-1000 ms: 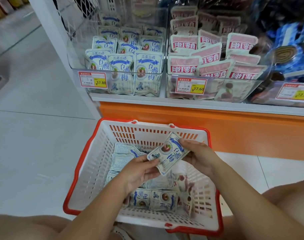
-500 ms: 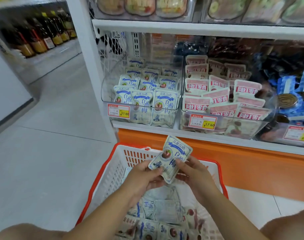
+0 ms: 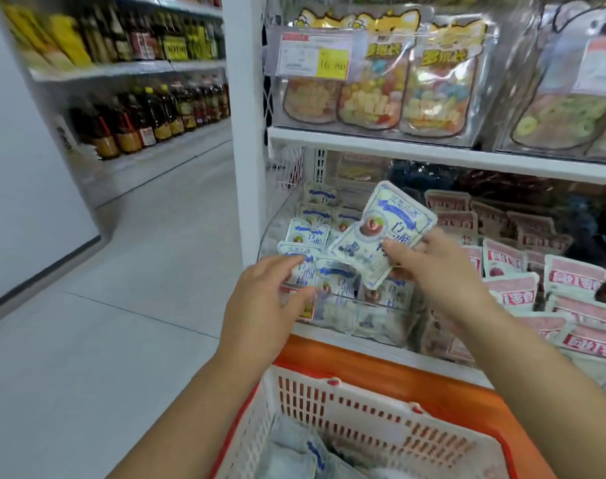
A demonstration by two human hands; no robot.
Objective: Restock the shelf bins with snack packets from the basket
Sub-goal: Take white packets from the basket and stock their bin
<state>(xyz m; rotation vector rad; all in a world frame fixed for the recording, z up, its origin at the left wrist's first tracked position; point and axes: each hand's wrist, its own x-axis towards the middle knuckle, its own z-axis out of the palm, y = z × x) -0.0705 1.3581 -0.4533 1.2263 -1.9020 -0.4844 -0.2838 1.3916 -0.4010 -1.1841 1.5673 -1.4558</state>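
My right hand (image 3: pixel 436 267) pinches a white-and-blue snack packet (image 3: pixel 381 233) and holds it tilted above the clear left shelf bin (image 3: pixel 332 316), which holds several packets of the same kind. My left hand (image 3: pixel 263 305) is off the packet, fingers extended, touching the front packets at the bin's front edge. The white basket with a red rim (image 3: pixel 374 416) stands below on the floor with more blue-and-white packets (image 3: pixel 294 454) inside.
A neighbouring bin to the right holds pink packets (image 3: pixel 522 271). The upper shelf (image 3: pixel 433 153) carries bags of colourful snacks (image 3: pixel 374 95) behind a price tag. A white shelf post (image 3: pixel 246 133) stands left, an orange base (image 3: pixel 381 364) below, bottles (image 3: pixel 146 112) across the aisle.
Both hands rose from over the basket to the left bin. My left hand let go of the packet, and only my right hand holds it now. The view tilted upward.
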